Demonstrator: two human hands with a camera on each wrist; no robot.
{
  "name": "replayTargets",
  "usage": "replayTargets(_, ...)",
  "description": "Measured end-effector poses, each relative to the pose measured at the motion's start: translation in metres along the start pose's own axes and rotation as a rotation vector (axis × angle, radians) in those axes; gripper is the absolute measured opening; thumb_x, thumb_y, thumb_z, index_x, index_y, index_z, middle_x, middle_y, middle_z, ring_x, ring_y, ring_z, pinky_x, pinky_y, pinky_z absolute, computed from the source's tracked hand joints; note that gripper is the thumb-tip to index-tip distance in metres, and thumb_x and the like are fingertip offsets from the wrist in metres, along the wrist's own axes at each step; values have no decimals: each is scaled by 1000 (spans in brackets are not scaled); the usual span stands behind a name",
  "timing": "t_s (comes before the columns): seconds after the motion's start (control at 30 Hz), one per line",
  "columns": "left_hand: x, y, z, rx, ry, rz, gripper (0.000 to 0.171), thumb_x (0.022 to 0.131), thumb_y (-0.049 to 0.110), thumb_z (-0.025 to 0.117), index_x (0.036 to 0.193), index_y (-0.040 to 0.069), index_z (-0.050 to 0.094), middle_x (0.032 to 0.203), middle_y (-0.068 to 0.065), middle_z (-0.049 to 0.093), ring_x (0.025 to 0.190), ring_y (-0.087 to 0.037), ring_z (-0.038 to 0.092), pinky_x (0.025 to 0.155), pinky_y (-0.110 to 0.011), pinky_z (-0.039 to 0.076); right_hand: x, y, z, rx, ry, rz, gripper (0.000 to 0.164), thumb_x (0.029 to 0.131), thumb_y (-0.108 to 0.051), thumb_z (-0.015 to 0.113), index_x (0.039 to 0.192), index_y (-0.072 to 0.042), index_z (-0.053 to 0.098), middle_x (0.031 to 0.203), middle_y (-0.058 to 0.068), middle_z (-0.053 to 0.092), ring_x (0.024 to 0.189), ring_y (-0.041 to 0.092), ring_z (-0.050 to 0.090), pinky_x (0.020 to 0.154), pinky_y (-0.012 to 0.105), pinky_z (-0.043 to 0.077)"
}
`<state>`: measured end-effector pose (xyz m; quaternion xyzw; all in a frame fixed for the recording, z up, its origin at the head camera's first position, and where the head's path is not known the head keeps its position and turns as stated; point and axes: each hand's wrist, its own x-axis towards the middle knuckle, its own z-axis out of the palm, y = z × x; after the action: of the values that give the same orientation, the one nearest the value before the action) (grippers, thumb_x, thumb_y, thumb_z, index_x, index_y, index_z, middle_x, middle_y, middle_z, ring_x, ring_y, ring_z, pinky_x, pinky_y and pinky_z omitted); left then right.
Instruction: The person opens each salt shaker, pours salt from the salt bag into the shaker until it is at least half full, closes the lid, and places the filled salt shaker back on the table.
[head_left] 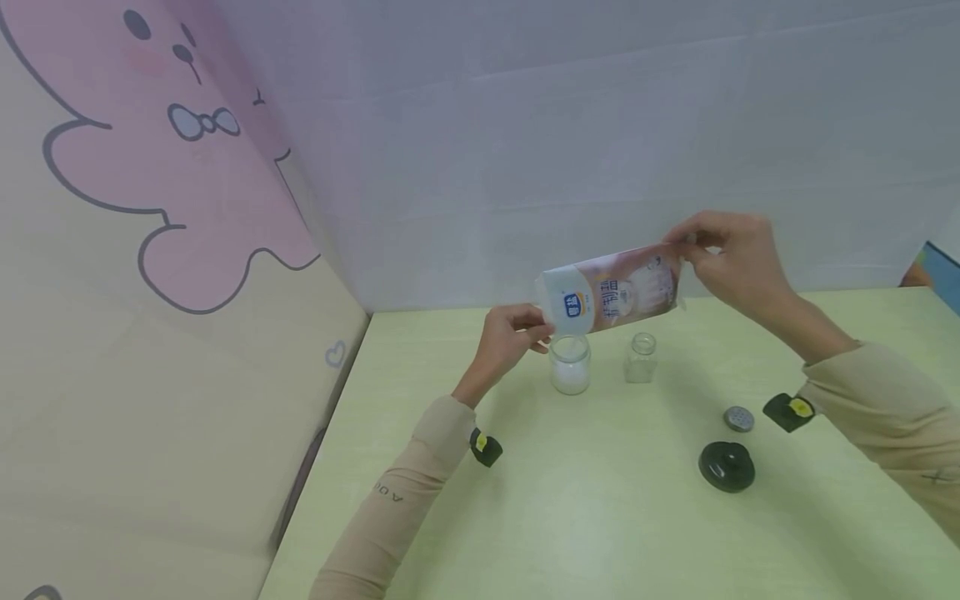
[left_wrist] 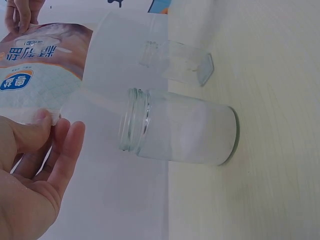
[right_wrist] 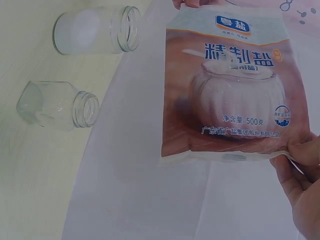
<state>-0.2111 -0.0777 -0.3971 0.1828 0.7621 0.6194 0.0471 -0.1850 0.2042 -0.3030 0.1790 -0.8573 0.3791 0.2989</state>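
Holding a brown and pale-blue printed plastic salt bag (head_left: 611,287) aslant above the far part of the pale yellow-green table (head_left: 562,517), lower end leftward, just above the mouth of a round clear-glass jar (head_left: 570,372). Left hand (head_left: 512,335) pinches the lower corner between thumb and forefinger, other fingers loosely extended; right hand (head_left: 738,254) pinches the raised corner, thumb against fingertips. A faint pale streak shows between bag and jar in the left wrist view; cannot tell whether grains are running. Judgement: best to fold the low corner into a narrow spout, centre it over the mouth and lift the right end slowly, as loose salt would likely rush. Bag film thin, creased, limp along its edges. Jar smooth, thread-necked, white matter in its lower part. To its right, a smaller square-sided clear-glass bottle (head_left: 640,360). Nearer and right, a silvery perforated round cap (head_left: 738,418) and a glossy black knobbed lid (head_left: 726,467).
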Motion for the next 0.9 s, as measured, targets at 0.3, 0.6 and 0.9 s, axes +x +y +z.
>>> replayTargets(0.3,0,0,0,-5,-6,5,9,84,-3,67,92,-6,68,88,-16,70,70,-17,67,63,-34,60,0,0,0,2,5,-5,19,80,14,59,83,1,72,82,14,70,70,-12,55,66,6,43)
replayTargets(0.6,1,0,-1,6,-14,10,8,85,-2,67,92,-6,68,89,-16,70,71,-19,67,63,-33,60,1,-1,-1,-2,11,-18,19,80,15,59,83,1,72,81,12,70,70,-14,54,67,5,43)
replayTargets(0.9,2,0,-1,11,-16,8,9,86,-1,67,93,-6,68,91,-17,70,74,-25,68,64,-33,60,1,-2,-2,-6,9,-13,17,81,13,60,83,1,72,81,11,70,71,-14,54,67,5,43)
